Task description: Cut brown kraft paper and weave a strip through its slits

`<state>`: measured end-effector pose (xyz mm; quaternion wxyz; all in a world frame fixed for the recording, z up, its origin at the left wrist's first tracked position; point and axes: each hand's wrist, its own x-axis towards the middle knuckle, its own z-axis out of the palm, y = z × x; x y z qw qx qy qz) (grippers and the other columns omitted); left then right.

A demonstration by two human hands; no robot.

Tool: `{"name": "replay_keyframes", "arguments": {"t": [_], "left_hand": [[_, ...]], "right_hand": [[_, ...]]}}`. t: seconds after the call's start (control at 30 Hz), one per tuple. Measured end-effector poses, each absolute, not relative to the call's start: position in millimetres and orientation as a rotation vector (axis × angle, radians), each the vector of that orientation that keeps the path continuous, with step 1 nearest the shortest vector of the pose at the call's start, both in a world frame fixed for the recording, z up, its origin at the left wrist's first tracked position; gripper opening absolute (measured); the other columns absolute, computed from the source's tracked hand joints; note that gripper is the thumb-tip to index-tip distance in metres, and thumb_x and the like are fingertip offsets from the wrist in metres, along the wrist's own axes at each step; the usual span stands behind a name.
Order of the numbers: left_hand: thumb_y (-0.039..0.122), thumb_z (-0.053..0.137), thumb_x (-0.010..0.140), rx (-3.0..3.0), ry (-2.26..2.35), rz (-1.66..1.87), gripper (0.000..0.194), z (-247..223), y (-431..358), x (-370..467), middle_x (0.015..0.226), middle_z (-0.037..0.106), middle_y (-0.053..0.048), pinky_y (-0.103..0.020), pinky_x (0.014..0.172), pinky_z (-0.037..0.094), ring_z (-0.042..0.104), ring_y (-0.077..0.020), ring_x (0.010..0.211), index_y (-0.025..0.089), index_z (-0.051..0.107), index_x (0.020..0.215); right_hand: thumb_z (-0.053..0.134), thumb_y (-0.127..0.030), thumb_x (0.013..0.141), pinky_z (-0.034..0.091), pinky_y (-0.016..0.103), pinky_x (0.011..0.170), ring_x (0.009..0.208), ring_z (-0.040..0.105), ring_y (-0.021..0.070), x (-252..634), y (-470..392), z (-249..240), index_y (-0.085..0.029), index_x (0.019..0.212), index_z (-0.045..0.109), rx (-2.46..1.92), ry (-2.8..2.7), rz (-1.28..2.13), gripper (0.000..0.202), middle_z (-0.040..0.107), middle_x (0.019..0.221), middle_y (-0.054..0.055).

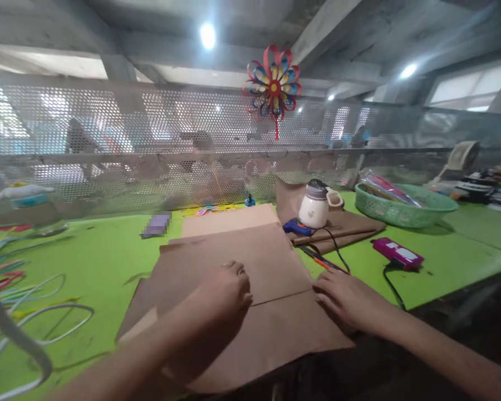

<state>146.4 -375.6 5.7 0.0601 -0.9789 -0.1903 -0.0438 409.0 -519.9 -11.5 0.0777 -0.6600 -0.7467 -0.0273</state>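
Note:
Sheets of brown kraft paper lie stacked in front of me on the green table, with a dark line or edge running across between my hands. My left hand is on the middle of the paper, fingers curled in and a ring on one finger. Whatever may be in its grip is hidden. At the paper's right edge, my right hand rests with fingers stretched toward the sheet, touching it. Just beyond that hand are orange-and-black handles, perhaps of scissors. A blue glue gun lies farther back with its black cord.
A white thermos jug stands on folded brown paper. To the right are a purple power box and a green basket. White cord loops at left; a phone-like object lies behind. Perforated metal screen borders the back.

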Motion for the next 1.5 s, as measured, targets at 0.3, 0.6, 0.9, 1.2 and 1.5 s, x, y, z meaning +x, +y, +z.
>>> {"name": "replay_keyframes", "arguments": {"t": [0.3, 0.6, 0.9, 1.2, 1.5], "left_hand": [[0.038, 0.056, 0.083, -3.057, -0.748, 0.000, 0.021, 3, -350, 162, 0.109, 0.059, -0.010, -0.041, 0.083, 0.048, 0.057, -0.0268, 0.098, 0.021, 0.062, 0.093], [0.026, 0.060, 0.067, -3.109, -0.763, 0.290, 0.027, 14, -327, 179, 0.102, 0.061, -0.006, -0.039, 0.083, 0.048, 0.058, -0.0255, 0.094, 0.026, 0.066, 0.093], [0.065, 0.071, 0.057, -3.176, -1.013, 0.100, 0.083, 8, -314, 181, 0.114, 0.053, -0.013, -0.043, 0.092, 0.045, 0.052, -0.0320, 0.107, 0.022, 0.057, 0.127], [0.060, 0.070, 0.066, -3.240, -1.065, -0.319, 0.071, -15, -326, 160, 0.122, 0.052, -0.011, -0.044, 0.097, 0.040, 0.049, -0.0297, 0.111, 0.023, 0.059, 0.125], [0.046, 0.045, 0.091, -3.134, -0.712, -0.316, 0.038, -20, -340, 157, 0.133, 0.051, -0.007, -0.047, 0.097, 0.033, 0.041, -0.0284, 0.122, 0.029, 0.057, 0.123]], "right_hand": [[0.050, -0.026, 0.089, 0.045, 0.046, 0.081, 0.093, 0.057, 0.0338, 472, -492, -29, -0.010, 0.099, 0.067, -2.285, -1.991, -0.348, 0.026, 0.064, 0.093, 0.016], [0.047, -0.035, 0.087, 0.047, 0.037, 0.074, 0.083, 0.062, 0.0255, 507, -517, -22, -0.013, 0.127, 0.057, -2.098, -1.764, 0.430, 0.046, 0.068, 0.096, 0.012], [0.056, -0.030, 0.078, 0.047, 0.037, 0.088, 0.100, 0.060, 0.0269, 533, -515, -13, -0.017, 0.127, 0.058, -1.965, -1.658, 0.619, 0.050, 0.062, 0.110, 0.011], [0.044, -0.023, 0.088, 0.047, 0.031, 0.071, 0.076, 0.059, 0.0191, 518, -484, -27, -0.027, 0.126, 0.057, -2.083, -1.992, -0.039, 0.039, 0.050, 0.097, 0.007], [0.048, -0.033, 0.092, 0.047, 0.034, 0.082, 0.091, 0.057, 0.0212, 525, -507, -24, -0.029, 0.122, 0.061, -1.859, -2.158, 0.306, 0.033, 0.054, 0.099, 0.007]]}}
